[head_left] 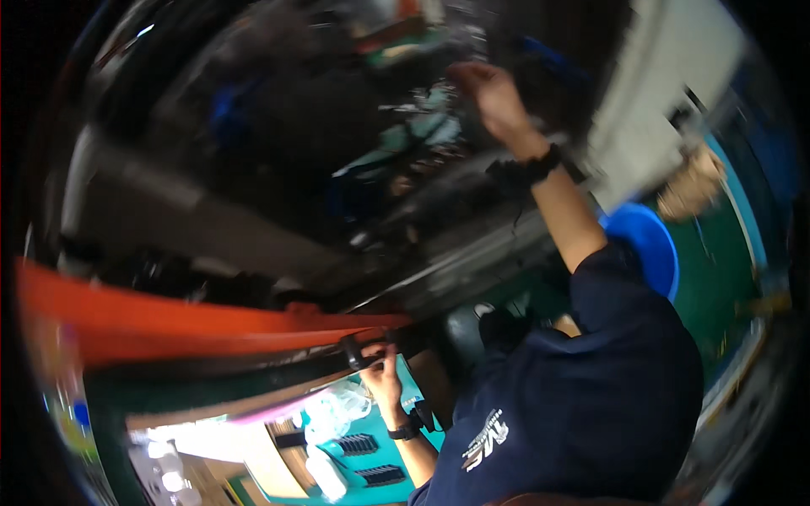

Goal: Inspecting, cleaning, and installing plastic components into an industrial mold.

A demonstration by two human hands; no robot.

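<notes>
My left hand [384, 378] is at the end of a long orange panel [194, 325], above a teal-topped workbench [371, 451]. Its fingers curl round a black handle-like piece [351, 352] at the panel's edge. My right hand [498, 99] reaches far into a dark machine interior [287, 126]. Motion blurs its fingers, so I cannot tell whether they hold anything. Closest to it are blurred pale-green and shiny metal parts [430, 126]. Both wrists carry black bands.
On the workbench lie a clear plastic bag [337, 409], a white bottle [325, 474] and black ribbed parts [380, 475]. A blue bin [645, 249] stands on the green floor [713, 291] beside my right arm. Brown crumpled material [692, 185] is beyond it, near a pale machine panel [658, 93].
</notes>
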